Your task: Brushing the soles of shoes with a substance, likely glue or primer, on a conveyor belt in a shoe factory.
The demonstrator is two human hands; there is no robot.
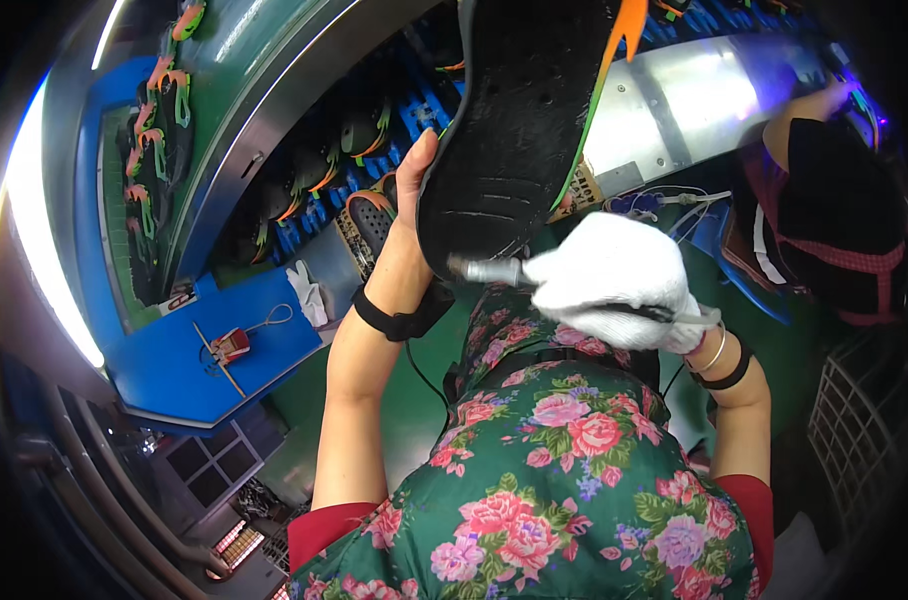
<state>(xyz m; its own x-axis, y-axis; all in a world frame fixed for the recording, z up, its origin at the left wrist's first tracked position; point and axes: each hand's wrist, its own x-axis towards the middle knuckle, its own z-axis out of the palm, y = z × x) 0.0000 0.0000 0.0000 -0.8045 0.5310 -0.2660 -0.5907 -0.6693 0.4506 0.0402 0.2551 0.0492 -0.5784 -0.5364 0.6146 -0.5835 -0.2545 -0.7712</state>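
Observation:
My bare left hand (416, 180) grips a black foam sole (519, 120) with a green and orange edge. The thumb lies along its left side, and most of the fingers are hidden behind it. In my right hand (614, 280), which wears a white knit glove, is a small brush (492, 271) with a metal ferrule. Its bristle end meets or nearly meets the sole's near end; whether they touch I cannot tell.
Behind the sole, several black and orange clogs (364, 130) sit on blue holders along a curved metal machine. A blue table (174, 370) at left bears a red item (232, 346) and a white glove (307, 293). Another person (824, 190) works at right, near a wire rack (859, 430).

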